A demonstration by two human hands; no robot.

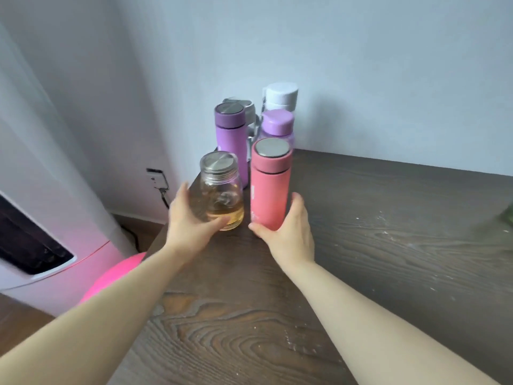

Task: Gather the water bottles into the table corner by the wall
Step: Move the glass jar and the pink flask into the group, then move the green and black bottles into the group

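Several bottles stand upright in the far left corner of the dark wooden table (374, 232), against the wall. My left hand (188, 218) grips a clear glass bottle (222, 195) with amber liquid and a steel lid. My right hand (288, 229) wraps the base of a coral-pink flask (268, 187). Behind them stand a purple flask (231, 140), a clear bottle with a lilac cap (277, 125), a clear bottle with a white cap (281, 97), and a partly hidden bottle with a grey flip lid (247, 108).
The table's left edge runs just beside the glass bottle. Beyond it are a white appliance (36, 245), a pink object (116, 276), and a wall socket with a cable (157, 177). Something green (509, 215) shows at the right frame edge.
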